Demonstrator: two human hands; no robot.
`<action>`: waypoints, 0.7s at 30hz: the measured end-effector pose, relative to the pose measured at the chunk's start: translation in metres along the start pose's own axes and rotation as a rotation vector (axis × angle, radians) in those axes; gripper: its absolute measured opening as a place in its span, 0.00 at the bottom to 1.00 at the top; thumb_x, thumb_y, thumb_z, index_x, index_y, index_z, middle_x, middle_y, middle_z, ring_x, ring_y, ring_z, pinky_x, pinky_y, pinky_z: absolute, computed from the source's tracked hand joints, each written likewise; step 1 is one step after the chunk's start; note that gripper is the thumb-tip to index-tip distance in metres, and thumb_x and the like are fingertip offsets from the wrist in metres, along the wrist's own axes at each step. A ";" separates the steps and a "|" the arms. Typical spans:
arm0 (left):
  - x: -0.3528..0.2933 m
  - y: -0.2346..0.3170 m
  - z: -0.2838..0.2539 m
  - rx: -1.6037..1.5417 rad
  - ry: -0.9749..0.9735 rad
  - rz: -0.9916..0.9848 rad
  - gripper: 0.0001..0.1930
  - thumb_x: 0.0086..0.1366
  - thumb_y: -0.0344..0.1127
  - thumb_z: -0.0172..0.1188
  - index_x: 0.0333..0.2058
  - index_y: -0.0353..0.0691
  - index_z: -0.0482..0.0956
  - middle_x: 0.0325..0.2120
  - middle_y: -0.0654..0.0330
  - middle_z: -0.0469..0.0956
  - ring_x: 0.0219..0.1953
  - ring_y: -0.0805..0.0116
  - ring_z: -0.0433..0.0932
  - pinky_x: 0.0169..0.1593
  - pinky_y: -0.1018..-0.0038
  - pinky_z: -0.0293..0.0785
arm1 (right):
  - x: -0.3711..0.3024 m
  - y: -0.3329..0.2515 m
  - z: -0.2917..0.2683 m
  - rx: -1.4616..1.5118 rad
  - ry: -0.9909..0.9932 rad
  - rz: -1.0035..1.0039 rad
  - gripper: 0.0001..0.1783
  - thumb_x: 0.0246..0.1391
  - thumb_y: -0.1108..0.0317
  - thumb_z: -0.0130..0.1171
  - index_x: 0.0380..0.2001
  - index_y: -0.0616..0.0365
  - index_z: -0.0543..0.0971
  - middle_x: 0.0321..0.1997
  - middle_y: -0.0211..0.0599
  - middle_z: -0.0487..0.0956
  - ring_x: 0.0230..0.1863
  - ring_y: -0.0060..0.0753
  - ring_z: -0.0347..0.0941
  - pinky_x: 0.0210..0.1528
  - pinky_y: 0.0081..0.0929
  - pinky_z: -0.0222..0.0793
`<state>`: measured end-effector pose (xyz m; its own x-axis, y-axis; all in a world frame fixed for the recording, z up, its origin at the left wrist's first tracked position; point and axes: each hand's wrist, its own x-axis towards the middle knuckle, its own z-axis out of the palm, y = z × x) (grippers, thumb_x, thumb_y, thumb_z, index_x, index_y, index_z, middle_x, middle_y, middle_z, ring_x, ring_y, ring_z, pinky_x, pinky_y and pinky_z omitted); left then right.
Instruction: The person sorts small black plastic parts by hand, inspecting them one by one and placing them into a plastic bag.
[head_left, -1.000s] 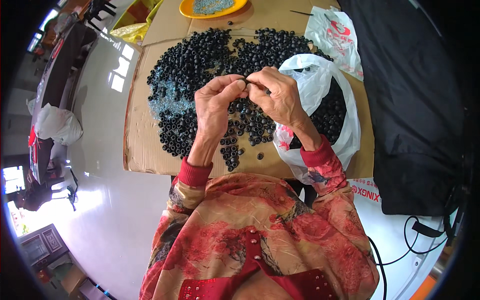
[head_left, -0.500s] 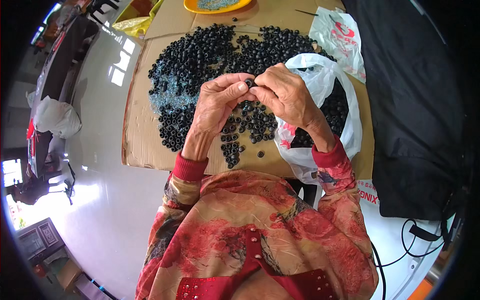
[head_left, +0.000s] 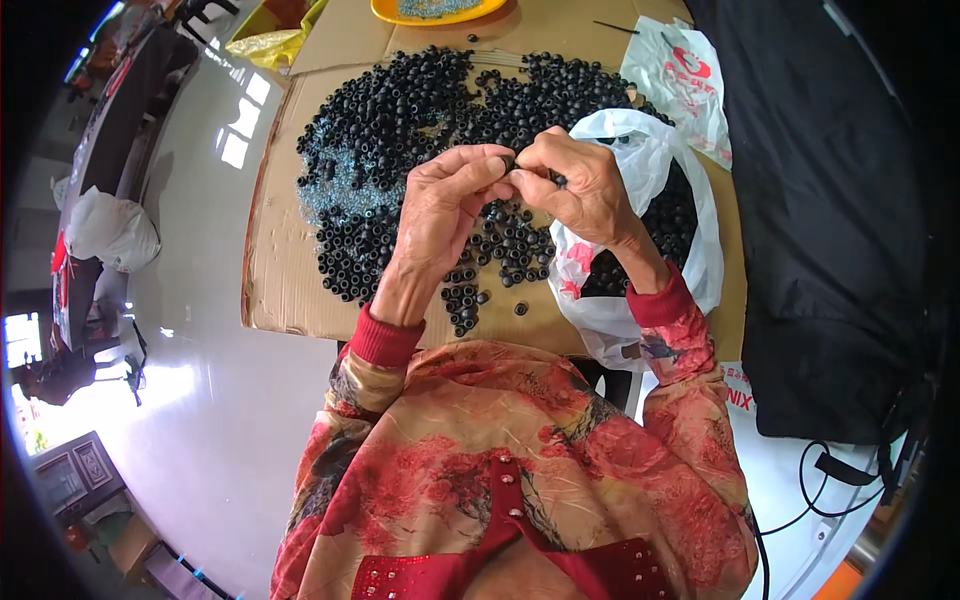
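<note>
Black bead [head_left: 509,162] sits a bit above centre frame, pinched between thumb and finger of the left hand [head_left: 440,205]. Right hand [head_left: 580,185] has its fingertips bunched right beside it, can't tell what they're gripping. Loose black beads [head_left: 385,115] cover the cardboard [head_left: 275,290] upper middle.

Hands: two, one left hand [head_left: 435,210] and one right hand [head_left: 580,190]. Red cuffs [head_left: 387,340]: two. Yellow plate [head_left: 440,21]: one. Black beads [head_left: 380,115]: too many to count; one pinched between the hands. Small pale-blue beads [head_left: 345,182]: likewise uncountable. White bags [head_left: 708,235]: at least three, one open, one flat, one far left. Black cloth [head_left: 820,240]: one.
</note>
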<state>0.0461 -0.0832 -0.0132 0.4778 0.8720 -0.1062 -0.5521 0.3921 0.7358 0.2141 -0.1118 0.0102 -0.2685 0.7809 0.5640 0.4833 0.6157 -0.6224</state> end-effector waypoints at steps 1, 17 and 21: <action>-0.001 0.001 -0.002 -0.027 -0.036 0.021 0.09 0.57 0.24 0.56 0.37 0.27 0.75 0.30 0.54 0.77 0.29 0.70 0.77 0.37 0.78 0.75 | 0.001 -0.002 0.001 0.002 -0.003 -0.003 0.04 0.43 0.74 0.55 0.23 0.61 0.71 0.19 0.33 0.69 0.21 0.30 0.65 0.26 0.25 0.62; -0.003 -0.005 -0.019 -0.191 -0.143 -0.041 0.12 0.63 0.34 0.50 0.37 0.30 0.74 0.27 0.58 0.77 0.29 0.72 0.76 0.39 0.74 0.75 | 0.014 -0.019 0.012 -0.236 0.133 -0.225 0.13 0.35 0.80 0.63 0.29 0.59 0.75 0.25 0.34 0.73 0.28 0.32 0.69 0.31 0.25 0.66; -0.001 -0.005 -0.022 -0.158 -0.179 -0.047 0.11 0.63 0.35 0.50 0.36 0.30 0.74 0.28 0.58 0.77 0.29 0.73 0.76 0.39 0.74 0.75 | 0.013 -0.015 0.010 -0.199 0.093 -0.212 0.12 0.35 0.81 0.62 0.27 0.59 0.74 0.24 0.33 0.73 0.27 0.31 0.69 0.30 0.25 0.66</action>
<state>0.0334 -0.0797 -0.0317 0.6112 0.7914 -0.0070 -0.6201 0.4844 0.6172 0.1953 -0.1094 0.0215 -0.3078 0.6186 0.7230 0.5807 0.7240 -0.3722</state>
